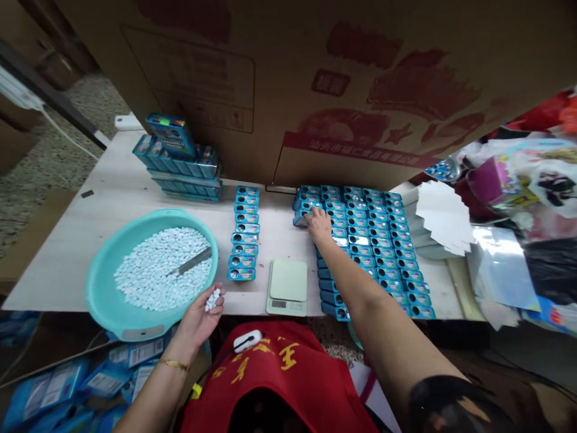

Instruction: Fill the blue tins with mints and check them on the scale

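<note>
My left hand (207, 310) cups a small heap of white candies (213, 299) beside the right rim of a teal basin (97, 270). Many more white candies (157, 264) lie in that basin, with a grey metal strip (193, 262) on them. My right hand (319, 225) reaches to the left edge of the rows of blue tins, its fingers closed on a blue tin (301, 218). A single column of blue tins (244, 237) stands between the basin and a pale green scale (288, 281).
Stacked blue packs (180, 159) stand at the back left. A large cardboard box (279, 78) borders the table's back. White paper sheets (444, 216) and clear plastic sheets (502, 264) lie at the right. Blue packages (106, 379) fill the space below the basin.
</note>
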`<control>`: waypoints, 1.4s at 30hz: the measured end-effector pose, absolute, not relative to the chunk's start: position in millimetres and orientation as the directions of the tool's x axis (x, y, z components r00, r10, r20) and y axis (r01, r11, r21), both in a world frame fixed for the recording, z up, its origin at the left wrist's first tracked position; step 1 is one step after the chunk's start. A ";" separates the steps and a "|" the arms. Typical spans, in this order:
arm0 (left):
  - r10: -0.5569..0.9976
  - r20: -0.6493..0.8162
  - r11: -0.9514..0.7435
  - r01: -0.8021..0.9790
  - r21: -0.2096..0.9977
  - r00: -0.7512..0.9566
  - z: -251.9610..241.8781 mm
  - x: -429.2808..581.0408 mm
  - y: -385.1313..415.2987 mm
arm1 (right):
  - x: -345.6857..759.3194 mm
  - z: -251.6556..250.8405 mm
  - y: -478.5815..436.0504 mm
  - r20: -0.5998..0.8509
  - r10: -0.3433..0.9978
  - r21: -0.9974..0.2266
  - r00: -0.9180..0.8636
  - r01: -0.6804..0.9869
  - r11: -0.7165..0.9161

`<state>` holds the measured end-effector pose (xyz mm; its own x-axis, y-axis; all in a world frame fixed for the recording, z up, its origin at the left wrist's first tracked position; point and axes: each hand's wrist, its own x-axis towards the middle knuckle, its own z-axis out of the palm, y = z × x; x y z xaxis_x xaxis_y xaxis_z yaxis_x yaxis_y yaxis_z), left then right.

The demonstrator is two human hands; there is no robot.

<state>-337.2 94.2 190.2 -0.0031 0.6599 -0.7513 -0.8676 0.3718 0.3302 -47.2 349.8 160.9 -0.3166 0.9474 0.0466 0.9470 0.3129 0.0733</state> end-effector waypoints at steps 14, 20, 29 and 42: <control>0.557 -0.830 0.430 -0.868 0.247 0.039 193.3 -320.8 86.5 | -54.4 201.3 177.6 -0.074 0.695 -0.014 -0.715 0.698 0.716; 0.589 -0.796 0.514 -0.823 0.241 0.135 196.9 -306.7 83.7 | -94.1 206.8 141.0 0.070 0.735 -0.242 -0.674 0.703 0.668; 0.518 -0.841 0.542 -0.820 0.183 0.155 190.9 -297.7 59.3 | -162.8 217.7 95.5 -0.044 0.542 -0.461 -0.839 0.499 0.734; 0.440 -0.871 0.600 -0.793 0.105 0.218 188.8 -298.5 40.5 | -164.5 204.7 103.9 -0.220 0.481 -0.551 -0.848 0.515 0.656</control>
<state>-298.5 40.5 188.8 0.2182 0.4401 -0.8711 -0.7929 0.6003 0.1047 -164.5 103.9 204.7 -0.8485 0.4813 -0.2202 0.5153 0.6562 -0.5512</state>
